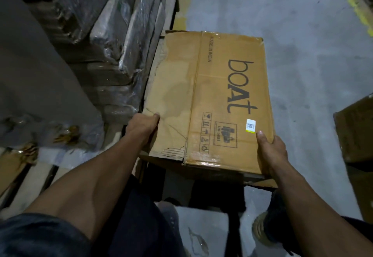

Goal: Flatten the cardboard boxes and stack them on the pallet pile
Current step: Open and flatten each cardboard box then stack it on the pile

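Right then, the flat cardboard box (212, 99) sat mid-frame, its long side running up and away. The left hand (144, 124) gripped its left edge, the right hand (271, 149) its lower-right corner. The pallet pile (113, 55) lay left, nearer the left hand.

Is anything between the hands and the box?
No. Both hands already hold the flattened box: the left hand grips its torn left edge, the right hand grips its near right corner. Nothing visible sits between hands and cardboard.
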A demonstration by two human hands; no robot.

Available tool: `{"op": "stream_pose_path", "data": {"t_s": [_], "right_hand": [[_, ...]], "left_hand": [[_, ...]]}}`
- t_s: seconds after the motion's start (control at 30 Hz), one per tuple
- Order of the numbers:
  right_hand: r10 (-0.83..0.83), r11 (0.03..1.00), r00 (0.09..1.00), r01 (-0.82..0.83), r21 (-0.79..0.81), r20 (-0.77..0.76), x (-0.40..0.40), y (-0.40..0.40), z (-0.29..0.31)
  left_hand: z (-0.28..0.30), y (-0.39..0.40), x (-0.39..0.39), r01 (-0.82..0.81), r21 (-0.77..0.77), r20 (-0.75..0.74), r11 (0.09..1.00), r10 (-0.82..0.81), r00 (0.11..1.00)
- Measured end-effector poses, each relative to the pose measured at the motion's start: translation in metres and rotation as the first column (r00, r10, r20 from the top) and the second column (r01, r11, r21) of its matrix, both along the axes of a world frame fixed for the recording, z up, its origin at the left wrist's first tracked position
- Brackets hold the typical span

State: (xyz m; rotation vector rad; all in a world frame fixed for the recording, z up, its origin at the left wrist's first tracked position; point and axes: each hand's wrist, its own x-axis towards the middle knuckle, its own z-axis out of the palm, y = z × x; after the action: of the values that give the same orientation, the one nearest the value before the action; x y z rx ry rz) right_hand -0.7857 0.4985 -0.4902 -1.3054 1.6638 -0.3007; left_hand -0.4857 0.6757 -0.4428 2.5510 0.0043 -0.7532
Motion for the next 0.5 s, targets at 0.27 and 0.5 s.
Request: {"op": "stream_pose_path", "data": {"t_s": [0.27,0.5], "right_hand": [[0.016,1.0,1.0,-0.016,0.021,-0.004,0.002,0.012,0.017],[0.005,0.998,1.0,-0.006,0.058,0.019,-0.001,0.023,0.026]], "left_hand": [[0.095,-0.001,-0.03,0.219,-0.224,0.266,0.95,-0.156,0.951],[0.066,-0.008,-0.12,0.336,-0.229,0.099,0.914,-0.321,0.942]]}}
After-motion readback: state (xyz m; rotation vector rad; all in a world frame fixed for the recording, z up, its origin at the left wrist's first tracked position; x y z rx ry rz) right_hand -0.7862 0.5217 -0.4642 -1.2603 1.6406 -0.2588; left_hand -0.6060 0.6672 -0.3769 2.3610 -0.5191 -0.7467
